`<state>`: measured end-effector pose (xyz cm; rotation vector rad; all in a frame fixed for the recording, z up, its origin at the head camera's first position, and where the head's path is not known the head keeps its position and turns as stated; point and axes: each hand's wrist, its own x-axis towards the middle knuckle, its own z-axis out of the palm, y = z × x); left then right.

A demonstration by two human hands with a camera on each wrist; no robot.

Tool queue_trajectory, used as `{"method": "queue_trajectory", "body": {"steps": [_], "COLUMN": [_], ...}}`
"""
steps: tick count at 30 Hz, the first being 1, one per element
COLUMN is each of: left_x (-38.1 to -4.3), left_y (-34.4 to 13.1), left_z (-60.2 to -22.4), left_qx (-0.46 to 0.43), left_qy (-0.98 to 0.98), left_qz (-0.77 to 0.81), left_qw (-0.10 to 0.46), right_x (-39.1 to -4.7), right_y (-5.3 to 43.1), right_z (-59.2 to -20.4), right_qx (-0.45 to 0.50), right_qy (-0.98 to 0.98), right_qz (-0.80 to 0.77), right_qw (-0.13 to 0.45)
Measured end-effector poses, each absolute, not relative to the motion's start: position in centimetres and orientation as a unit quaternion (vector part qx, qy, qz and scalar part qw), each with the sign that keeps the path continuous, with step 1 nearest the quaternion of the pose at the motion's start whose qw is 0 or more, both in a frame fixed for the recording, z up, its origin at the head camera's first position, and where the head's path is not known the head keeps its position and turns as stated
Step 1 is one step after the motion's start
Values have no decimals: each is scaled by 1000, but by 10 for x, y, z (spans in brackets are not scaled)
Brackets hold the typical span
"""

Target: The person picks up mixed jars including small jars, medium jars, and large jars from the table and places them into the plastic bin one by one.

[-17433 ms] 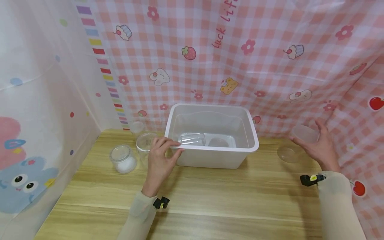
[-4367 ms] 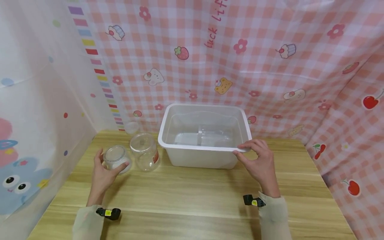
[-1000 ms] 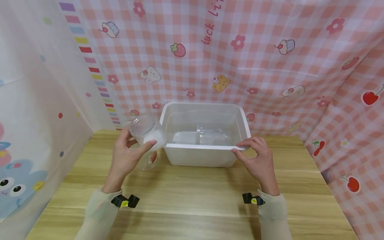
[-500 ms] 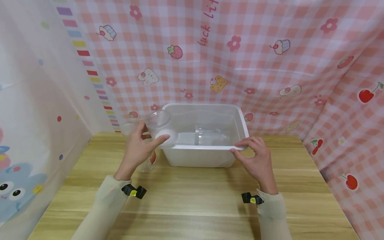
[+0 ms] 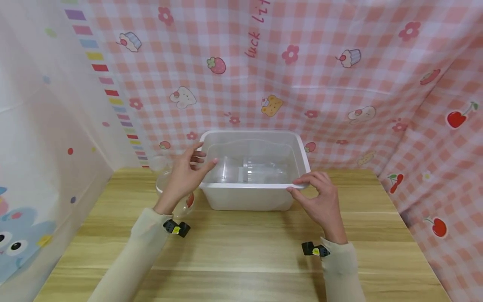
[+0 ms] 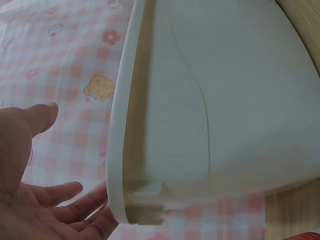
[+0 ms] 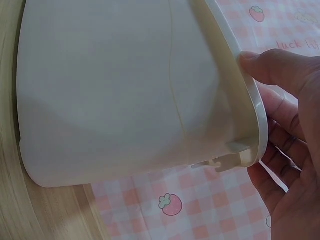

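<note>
A white plastic tub (image 5: 250, 197) stands on the table. My left hand (image 5: 185, 176) is over its left rim, thumb and fingers spread, holding nothing. In the left wrist view, the fingertips of the left hand (image 6: 12, 170) are by the corner of the tub rim (image 6: 116, 150). A clear jar (image 5: 225, 170) lies inside the tub at the left, beside a clear ribbed container (image 5: 264, 171) lying on its side. At the front right corner, my right hand (image 5: 322, 201) pinches the rim. The right wrist view shows the right thumb (image 7: 275, 65) pressing that edge.
A clear jar with a red label (image 5: 188, 202) stands left of the tub, partly hidden by the left hand. Behind it is a small clear container (image 5: 160, 161). A checked cloth (image 5: 264, 75) hangs behind the wood-grain table (image 5: 234, 251).
My left hand carried the clear jar from the table's left side rightward into the tub and let it go. The right hand, earlier at far right, keeps hold of the rim.
</note>
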<state>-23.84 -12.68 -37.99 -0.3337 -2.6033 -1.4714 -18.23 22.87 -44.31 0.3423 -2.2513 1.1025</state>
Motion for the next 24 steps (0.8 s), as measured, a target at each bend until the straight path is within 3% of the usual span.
{"method": "queue_trajectory", "body": {"steps": [24], "left_x": [-223], "left_y": [-171], "left_z": [-404], "left_qx": [-82], "left_qy": [-886], "left_qz": [-422], "left_qw": [174], "right_x": [-182], "right_y": [227], "right_z": [-442], "right_qx": [124], "right_qy": [-849], "right_qz": [417], "right_qw": [301]}}
